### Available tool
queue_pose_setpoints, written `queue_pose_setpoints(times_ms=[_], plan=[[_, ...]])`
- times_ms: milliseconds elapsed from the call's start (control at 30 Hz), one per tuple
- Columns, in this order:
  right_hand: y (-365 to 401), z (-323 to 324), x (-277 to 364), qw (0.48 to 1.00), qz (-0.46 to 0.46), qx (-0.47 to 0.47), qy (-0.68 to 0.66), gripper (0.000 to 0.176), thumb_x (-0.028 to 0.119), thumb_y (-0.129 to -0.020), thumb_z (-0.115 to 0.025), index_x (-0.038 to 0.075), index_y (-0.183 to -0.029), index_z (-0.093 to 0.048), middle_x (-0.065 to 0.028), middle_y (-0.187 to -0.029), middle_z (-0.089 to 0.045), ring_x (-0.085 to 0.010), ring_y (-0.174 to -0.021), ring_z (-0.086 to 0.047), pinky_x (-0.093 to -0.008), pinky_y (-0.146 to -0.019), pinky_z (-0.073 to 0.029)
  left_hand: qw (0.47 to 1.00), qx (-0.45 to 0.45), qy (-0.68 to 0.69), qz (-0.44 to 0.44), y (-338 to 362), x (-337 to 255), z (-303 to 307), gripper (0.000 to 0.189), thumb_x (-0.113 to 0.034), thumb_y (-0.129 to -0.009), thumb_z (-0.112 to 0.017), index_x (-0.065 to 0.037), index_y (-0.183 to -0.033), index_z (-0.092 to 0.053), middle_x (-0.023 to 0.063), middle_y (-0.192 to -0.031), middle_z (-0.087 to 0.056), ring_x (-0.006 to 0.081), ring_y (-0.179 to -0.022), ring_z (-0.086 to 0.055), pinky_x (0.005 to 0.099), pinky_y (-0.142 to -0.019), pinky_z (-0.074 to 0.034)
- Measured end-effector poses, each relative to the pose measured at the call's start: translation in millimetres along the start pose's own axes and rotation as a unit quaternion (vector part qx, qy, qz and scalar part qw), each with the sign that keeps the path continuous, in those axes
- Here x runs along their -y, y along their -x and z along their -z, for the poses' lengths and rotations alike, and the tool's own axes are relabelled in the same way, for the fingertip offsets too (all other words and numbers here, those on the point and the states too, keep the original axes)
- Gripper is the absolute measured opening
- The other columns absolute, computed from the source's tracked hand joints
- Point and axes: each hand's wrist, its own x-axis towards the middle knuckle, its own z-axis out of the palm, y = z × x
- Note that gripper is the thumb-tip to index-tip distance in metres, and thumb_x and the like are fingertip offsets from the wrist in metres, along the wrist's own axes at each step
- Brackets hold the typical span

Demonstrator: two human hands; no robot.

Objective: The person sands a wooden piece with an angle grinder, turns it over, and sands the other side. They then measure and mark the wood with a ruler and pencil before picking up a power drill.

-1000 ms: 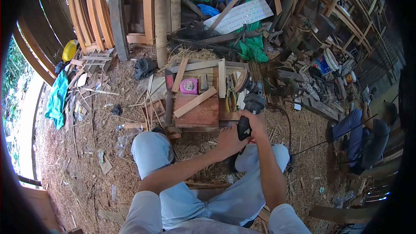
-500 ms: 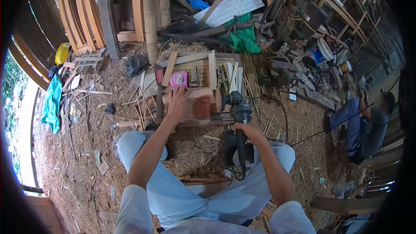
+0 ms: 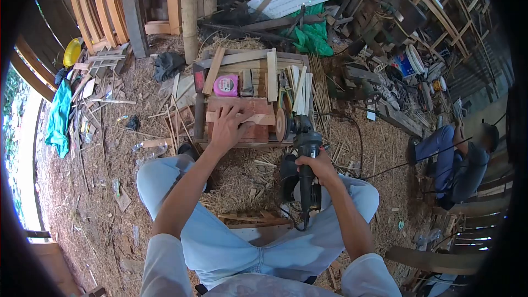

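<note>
My left hand point(image 3: 226, 130) presses down on a light wooden strip point(image 3: 257, 119), fingers spread over it and thumb along its near edge. The strip lies across a reddish-brown wooden block point(image 3: 254, 133) in front of me. Gripped in my right hand point(image 3: 319, 166) is a black angle grinder point(image 3: 308, 146), its handle pointing back toward my lap. The grinder's round disc point(image 3: 282, 125) stands on edge close by the strip's right end. Just beyond the block sit a pink tape measure point(image 3: 225, 85) and pliers point(image 3: 285, 92).
A low wooden work box point(image 3: 198, 126) carries several loose strips. Shavings and scraps cover the floor point(image 3: 104, 181). The grinder's cord point(image 3: 360, 137) curves off to the right, where a person point(image 3: 462, 154) sits. Timber frames point(image 3: 102, 5) lean at the back left.
The strip has come nearer over the block, which shows on both sides of it now. My left hand has flattened with its fingers more spread. The grinder stays in my right hand.
</note>
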Motion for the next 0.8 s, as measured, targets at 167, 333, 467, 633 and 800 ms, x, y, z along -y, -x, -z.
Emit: queue_pose_setpoints(times_ms=[167,333,467,633,800], plan=[[3,-2,1,1.0,0.004,0.023,-0.006,0.03,0.004,-0.064,-0.075,-0.002,-0.088,-0.059,-0.0102,-0.074,-0.064,-0.0193,-0.057,-0.063,-0.0314,-0.052,-0.052,1.0,0.002,-0.009,0.007,2,-3,0,0.031,-0.028,-0.077,-0.07,-0.016,-0.106,-0.071,0.0046,-0.107,-0.058,0.0276,-0.101,-0.049,0.0417,-0.088,-0.037],[9,-4,12,0.999,0.001,0.037,-0.001,0.031,0.003,-0.066,-0.073,-0.002,-0.091,-0.056,-0.0096,-0.071,-0.062,-0.0187,-0.056,-0.063,-0.0308,-0.05,-0.052,1.0,-0.003,0.0,0.004,1,-3,0,0.031,-0.028,-0.078,-0.07,-0.016,-0.106,-0.071,0.0035,-0.107,-0.058,0.0272,-0.1,-0.049,0.0419,-0.088,-0.036],[7,-3,13,0.999,-0.006,0.033,-0.001,0.028,0.005,-0.064,-0.076,-0.004,-0.087,-0.061,-0.0106,-0.076,-0.066,-0.0189,-0.06,-0.064,-0.0318,-0.054,-0.053,1.0,-0.003,-0.012,0.0,1,-3,0,0.031,-0.027,-0.078,-0.07,-0.016,-0.107,-0.07,0.0037,-0.106,-0.058,0.0272,-0.1,-0.049,0.0419,-0.088,-0.036],[10,-6,21,1.0,-0.019,0.012,0.012,0.028,0.005,-0.065,-0.075,-0.003,-0.087,-0.06,-0.0111,-0.075,-0.066,-0.019,-0.059,-0.064,-0.0317,-0.053,-0.053,1.0,-0.006,-0.012,0.004,2,-2,-1,0.032,-0.028,-0.078,-0.069,-0.016,-0.108,-0.07,0.004,-0.107,-0.058,0.0273,-0.101,-0.049,0.0424,-0.088,-0.036],[1,-7,10,0.999,0.009,0.029,-0.018,0.029,0.005,-0.065,-0.075,-0.004,-0.088,-0.06,-0.0113,-0.074,-0.065,-0.0194,-0.058,-0.064,-0.0327,-0.052,-0.053,1.0,0.006,-0.002,0.006,0,-3,1,0.033,-0.03,-0.079,-0.069,-0.016,-0.108,-0.07,0.0044,-0.107,-0.058,0.0275,-0.101,-0.049,0.0433,-0.088,-0.035]])
